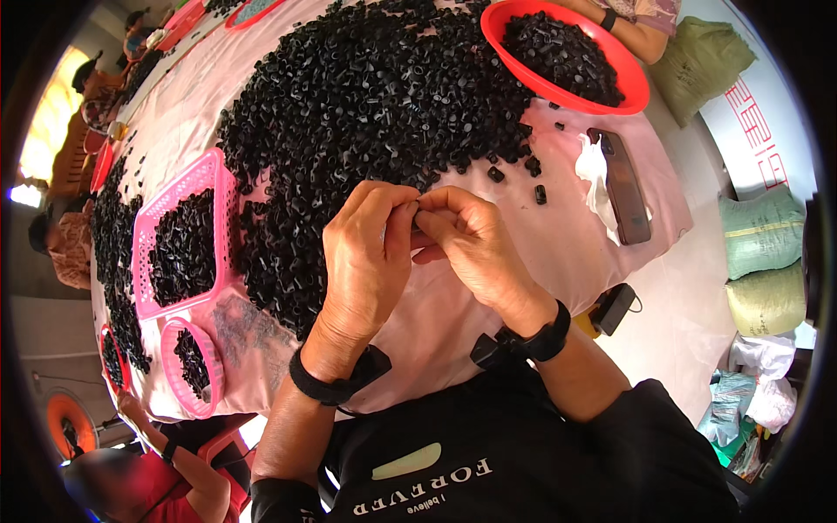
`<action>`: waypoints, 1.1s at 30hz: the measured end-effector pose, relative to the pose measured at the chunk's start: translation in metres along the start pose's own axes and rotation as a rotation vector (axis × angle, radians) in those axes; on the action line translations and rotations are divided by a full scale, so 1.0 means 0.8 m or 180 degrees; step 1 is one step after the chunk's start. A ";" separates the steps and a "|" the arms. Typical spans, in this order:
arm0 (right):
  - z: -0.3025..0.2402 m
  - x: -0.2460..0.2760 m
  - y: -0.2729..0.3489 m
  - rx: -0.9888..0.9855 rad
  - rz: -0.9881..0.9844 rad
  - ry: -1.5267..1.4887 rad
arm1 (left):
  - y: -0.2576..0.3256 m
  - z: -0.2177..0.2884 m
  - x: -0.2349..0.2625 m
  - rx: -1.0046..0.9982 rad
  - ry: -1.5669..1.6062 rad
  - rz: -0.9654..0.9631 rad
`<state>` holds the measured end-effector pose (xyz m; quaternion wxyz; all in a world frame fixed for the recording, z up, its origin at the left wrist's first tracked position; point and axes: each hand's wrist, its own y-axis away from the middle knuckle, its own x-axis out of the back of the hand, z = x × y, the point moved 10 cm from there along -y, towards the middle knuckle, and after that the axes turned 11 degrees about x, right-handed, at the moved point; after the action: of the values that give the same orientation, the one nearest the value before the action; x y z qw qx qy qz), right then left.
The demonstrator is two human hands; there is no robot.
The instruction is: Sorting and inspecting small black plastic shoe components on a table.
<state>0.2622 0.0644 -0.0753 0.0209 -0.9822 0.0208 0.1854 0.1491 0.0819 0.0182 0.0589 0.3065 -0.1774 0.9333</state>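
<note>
In the head view, the left hand (pixel 370 253) and the right hand (pixel 475 248) are meeting above the pale pink cloth-covered table (pixel 540 261), thumbs and forefingers pinching what seems to be one small dark piece (pixel 416 218) between them. The step in hand looks like close fingertip work on that piece; the next move is probably calling for a steady pinch and small finger turns, with neither hand loosening early. The piece is showing only as a dark sliver, the fingers hiding its shape and finish. Just beyond the hands, a broad heap of small, glossy black, seemingly plastic parts (pixel 375 96) is spreading over the cloth. A pink rectangular perforated plastic basket (pixel 225 196) is standing to the left, holding similar dark parts.
</note>
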 end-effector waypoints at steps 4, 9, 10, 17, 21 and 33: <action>0.000 -0.004 0.000 -0.0096 -0.0087 -0.0163 | 0.004 -0.003 0.001 0.0058 0.0105 0.0069; -0.004 -0.009 0.003 -0.0135 -0.0141 -0.0088 | 0.007 -0.003 0.010 -0.0063 0.0113 0.0292; -0.004 -0.009 0.002 -0.0120 -0.0158 -0.0080 | 0.008 -0.003 0.009 -0.0067 0.0115 0.0291; -0.002 -0.007 0.002 -0.0116 -0.0146 -0.0090 | 0.010 -0.002 0.005 -0.0083 0.0021 0.0287; -0.006 -0.008 0.002 -0.0080 -0.0163 -0.0130 | 0.010 0.000 0.007 -0.0069 0.0021 0.0262; -0.002 -0.001 0.004 0.0023 -0.0173 -0.0126 | 0.015 0.013 -0.008 -0.0456 -0.0419 -0.0466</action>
<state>0.2623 0.0613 -0.0735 0.0298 -0.9785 -0.0056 0.2040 0.1578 0.0670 0.0186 0.1368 0.3743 -0.2243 0.8893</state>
